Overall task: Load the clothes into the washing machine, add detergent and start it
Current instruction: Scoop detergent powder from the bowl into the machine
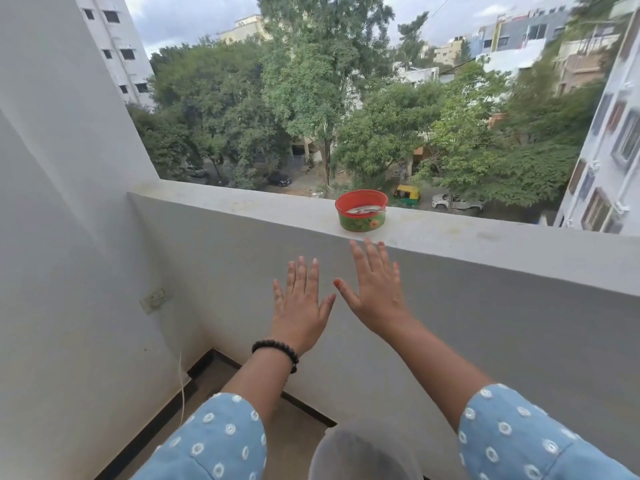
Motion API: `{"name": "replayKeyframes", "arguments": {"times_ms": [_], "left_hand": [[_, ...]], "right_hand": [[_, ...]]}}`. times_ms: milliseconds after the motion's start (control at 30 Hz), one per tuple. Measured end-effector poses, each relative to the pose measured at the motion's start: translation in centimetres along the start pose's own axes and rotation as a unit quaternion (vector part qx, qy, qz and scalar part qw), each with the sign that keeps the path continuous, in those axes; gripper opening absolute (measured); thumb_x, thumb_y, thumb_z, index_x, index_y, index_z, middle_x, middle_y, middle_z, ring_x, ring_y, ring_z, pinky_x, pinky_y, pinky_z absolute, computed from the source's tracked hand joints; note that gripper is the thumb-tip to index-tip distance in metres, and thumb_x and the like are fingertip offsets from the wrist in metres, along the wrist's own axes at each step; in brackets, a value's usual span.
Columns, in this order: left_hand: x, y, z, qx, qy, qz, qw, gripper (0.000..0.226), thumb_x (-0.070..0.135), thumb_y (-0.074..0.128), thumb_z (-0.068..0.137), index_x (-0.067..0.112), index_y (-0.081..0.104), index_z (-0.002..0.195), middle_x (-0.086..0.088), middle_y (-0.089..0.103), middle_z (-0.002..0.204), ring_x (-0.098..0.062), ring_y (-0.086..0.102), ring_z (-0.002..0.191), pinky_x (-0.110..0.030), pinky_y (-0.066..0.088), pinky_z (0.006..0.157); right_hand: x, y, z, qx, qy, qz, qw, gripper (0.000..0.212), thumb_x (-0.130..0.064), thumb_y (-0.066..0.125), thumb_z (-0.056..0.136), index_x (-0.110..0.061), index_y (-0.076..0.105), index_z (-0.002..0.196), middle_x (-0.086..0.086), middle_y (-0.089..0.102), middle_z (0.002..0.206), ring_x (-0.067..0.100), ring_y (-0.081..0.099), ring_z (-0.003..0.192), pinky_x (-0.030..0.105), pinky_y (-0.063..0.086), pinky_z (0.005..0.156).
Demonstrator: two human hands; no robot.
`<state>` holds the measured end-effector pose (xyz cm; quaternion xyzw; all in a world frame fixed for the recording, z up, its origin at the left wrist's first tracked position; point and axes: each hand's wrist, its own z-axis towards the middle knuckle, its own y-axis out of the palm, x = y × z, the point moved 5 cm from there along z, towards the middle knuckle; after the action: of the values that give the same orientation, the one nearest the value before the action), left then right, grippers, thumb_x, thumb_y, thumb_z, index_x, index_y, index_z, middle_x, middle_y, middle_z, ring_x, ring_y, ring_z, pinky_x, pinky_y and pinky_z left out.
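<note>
My left hand (pixel 300 306) and my right hand (pixel 375 287) are both stretched out in front of me, palms facing away, fingers spread, holding nothing. They hover in front of a white balcony wall. A black bead bracelet circles my left wrist. Both arms wear light blue sleeves with white dots. No washing machine, clothes or detergent show clearly in the head view. A grey rounded object (pixel 360 455) sits at the bottom edge between my arms; I cannot tell what it is.
A red-rimmed green bowl (pixel 361 211) stands on the balcony ledge (pixel 242 202), just above my right fingertips. A white side wall (pixel 69 202) with a switch plate (pixel 154 299) closes the left. Brown floor tiles (pixel 294 427) lie below. Trees, buildings and parked vehicles lie beyond.
</note>
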<state>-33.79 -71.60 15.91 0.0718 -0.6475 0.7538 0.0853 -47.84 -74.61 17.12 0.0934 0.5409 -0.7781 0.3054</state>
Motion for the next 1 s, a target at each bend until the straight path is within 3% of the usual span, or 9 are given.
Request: {"name": "replayKeyframes", "arguments": {"times_ms": [133, 333, 567, 767, 1000], "left_hand": [[2.4, -1.0, 3.1, 0.011, 0.009, -0.032, 0.999, 0.066, 0.048, 0.023, 0.103, 0.024, -0.010, 0.155, 0.000, -0.018, 0.163, -0.017, -0.020, 0.149, -0.046, -0.011, 0.119], [4.1, -1.7, 7.1, 0.017, -0.016, -0.143, 0.989, 0.061, 0.042, 0.027, 0.104, 0.024, -0.002, 0.156, 0.002, -0.008, 0.164, -0.014, -0.013, 0.150, -0.048, -0.008, 0.119], [4.6, -1.9, 10.9, 0.021, -0.016, -0.183, 0.983, 0.062, 0.044, 0.026, 0.104, 0.025, -0.002, 0.156, 0.004, -0.007, 0.164, -0.012, -0.014, 0.150, -0.047, -0.008, 0.120], [4.3, -2.1, 12.8, 0.028, -0.018, -0.205, 0.978, 0.060, 0.042, 0.026, 0.105, 0.026, -0.002, 0.156, 0.005, -0.005, 0.164, -0.010, -0.014, 0.149, -0.046, -0.008, 0.120], [4.0, -1.6, 14.1, 0.017, -0.038, -0.238, 0.970, 0.059, 0.042, 0.024, 0.105, 0.025, -0.001, 0.156, 0.005, -0.001, 0.164, -0.010, -0.012, 0.150, -0.043, -0.009, 0.121]], "right_hand": [[2.2, -2.0, 2.7, 0.055, -0.016, 0.033, 0.998, 0.080, -0.049, 0.055, 0.092, -0.022, 0.012, 0.155, 0.006, 0.005, 0.164, 0.027, -0.002, 0.151, 0.053, 0.009, 0.119], [5.9, -4.6, 6.5, 0.148, 0.013, 0.143, 0.978, 0.107, -0.052, 0.074, 0.077, -0.003, 0.016, 0.152, 0.017, 0.021, 0.157, 0.030, 0.016, 0.148, 0.044, 0.019, 0.120], [7.5, -3.8, 11.3, 0.068, 0.026, 0.207, 0.976, 0.126, -0.046, 0.085, 0.067, -0.005, 0.002, 0.153, 0.013, 0.014, 0.159, 0.025, 0.011, 0.148, 0.036, 0.015, 0.119], [7.6, -2.4, 14.7, 0.028, 0.008, 0.223, 0.974, 0.130, -0.045, 0.087, 0.064, -0.007, 0.000, 0.153, 0.014, 0.018, 0.157, 0.026, 0.020, 0.145, 0.035, 0.022, 0.116], [7.5, -1.4, 16.2, 0.003, -0.016, 0.229, 0.973, 0.128, -0.045, 0.085, 0.066, -0.006, 0.000, 0.154, 0.011, 0.006, 0.162, 0.023, 0.007, 0.150, 0.032, 0.014, 0.117]]}}
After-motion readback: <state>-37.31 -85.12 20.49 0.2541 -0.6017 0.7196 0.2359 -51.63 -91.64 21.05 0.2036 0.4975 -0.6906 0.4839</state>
